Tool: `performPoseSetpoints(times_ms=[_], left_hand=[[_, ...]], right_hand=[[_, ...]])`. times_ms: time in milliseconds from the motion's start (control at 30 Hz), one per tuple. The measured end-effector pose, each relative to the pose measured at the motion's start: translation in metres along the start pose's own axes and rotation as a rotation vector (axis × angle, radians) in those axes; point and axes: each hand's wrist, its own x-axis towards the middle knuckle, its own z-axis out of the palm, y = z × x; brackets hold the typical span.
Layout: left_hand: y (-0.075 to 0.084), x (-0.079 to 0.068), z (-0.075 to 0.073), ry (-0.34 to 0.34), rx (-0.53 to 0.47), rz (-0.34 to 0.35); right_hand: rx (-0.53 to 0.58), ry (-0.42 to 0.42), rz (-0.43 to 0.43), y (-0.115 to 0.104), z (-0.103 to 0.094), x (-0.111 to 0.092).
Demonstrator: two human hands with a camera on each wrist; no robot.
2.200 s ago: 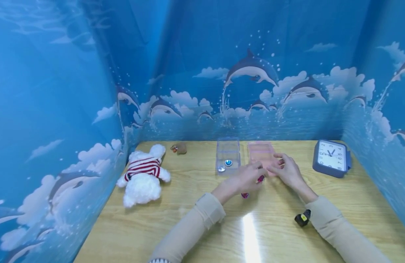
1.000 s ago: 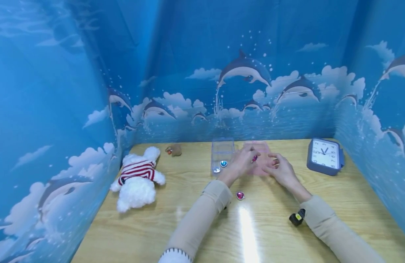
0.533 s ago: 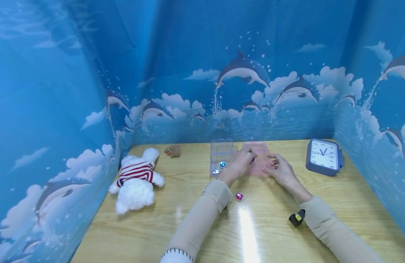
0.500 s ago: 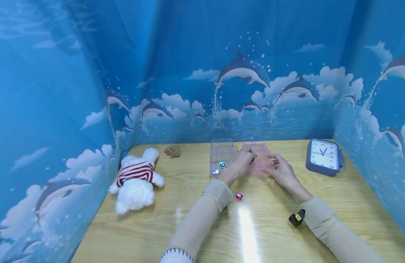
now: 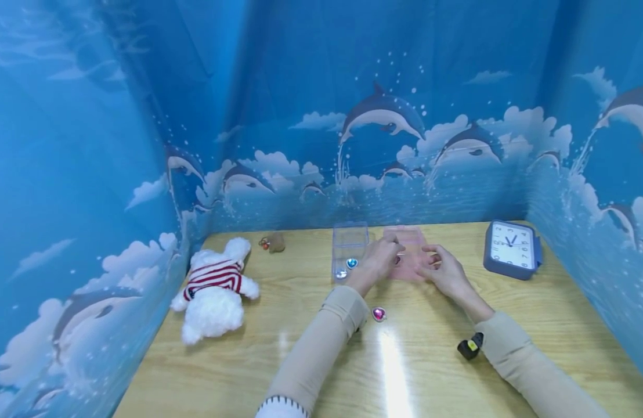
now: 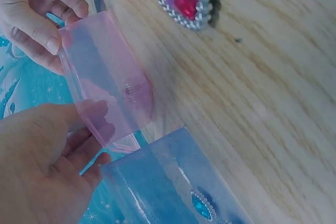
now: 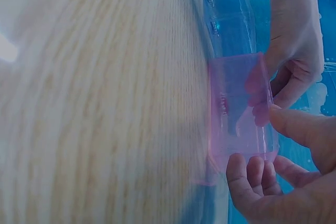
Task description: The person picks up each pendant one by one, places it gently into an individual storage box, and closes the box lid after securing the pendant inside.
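Note:
A clear pink plastic box (image 5: pixel 412 264) sits at the back middle of the table. My left hand (image 5: pixel 378 259) reaches over its left side, fingers inside and slightly bent. In the right wrist view a red gem (image 7: pixel 224 104) lies low in the box, apart from those fingertips. My right hand (image 5: pixel 449 276) grips the box's right end, thumb at the rim. Left of it stands a clear bluish box (image 5: pixel 350 237) holding a blue heart gem (image 5: pixel 351 263) and a clear gem (image 5: pixel 340 273). A pink-red heart gem (image 5: pixel 379 314) with a silver beaded edge lies on the table in front.
A white plush toy (image 5: pixel 214 290) in a red-striped top lies at the left. Behind it is a small brown object (image 5: pixel 276 242) with orange beads. A blue square clock (image 5: pixel 512 248) stands at the right, and a dolphin-print curtain (image 5: pixel 311 145) encloses the table.
My left hand has carried a red gem from the front of the pink box into it and let go. My right hand keeps its place at the box. The head view shifted slightly.

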Motion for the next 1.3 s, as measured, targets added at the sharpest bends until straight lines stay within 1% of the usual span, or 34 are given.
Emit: performPoseSetpoints(times_ms=[67,100,200,300,400,433,533,633,800,933,1033,1100,1300], left_hand=[[-0.001,-0.001,0.000,-0.002,-0.002,-0.003],[-0.002,-0.002,-0.001,-0.001,0.034,0.016],[-0.004,-0.003,-0.004,0.020,0.040,0.033],[-0.006,-0.006,-0.012,0.036,-0.034,0.030],[-0.008,-0.010,-0.022,0.049,-0.122,0.046],[-0.008,-0.013,-0.026,0.055,-0.142,0.055],[-0.010,-0.021,-0.035,0.078,-0.157,0.094],[-0.009,-0.032,-0.041,0.092,-0.131,0.129],[-0.010,-0.054,-0.043,0.089,-0.087,0.197],[-0.012,-0.070,-0.040,0.064,-0.105,0.212],[-0.014,-0.081,-0.038,0.026,-0.120,0.208],[-0.015,-0.087,-0.035,-0.005,-0.111,0.202],[-0.019,-0.095,-0.023,-0.107,-0.106,0.204]], right_hand=[[0.003,-0.006,0.003,0.000,0.001,0.000],[0.007,-0.007,0.006,0.000,0.001,0.000],[0.013,-0.014,0.016,0.000,0.002,-0.001],[0.023,-0.020,0.028,0.001,0.002,-0.001],[0.026,-0.032,0.032,0.001,0.000,-0.002],[0.026,-0.033,0.031,0.001,0.000,-0.002],[0.018,-0.021,0.022,0.001,-0.002,-0.003],[0.010,-0.008,0.014,0.001,-0.004,-0.003],[0.010,-0.017,0.015,0.003,-0.004,-0.001],[0.028,-0.025,0.018,0.002,-0.001,0.000],[0.027,-0.024,0.025,0.002,-0.001,0.001],[0.020,-0.022,0.029,0.001,0.000,0.001],[0.016,-0.018,0.038,0.001,0.000,0.002]])
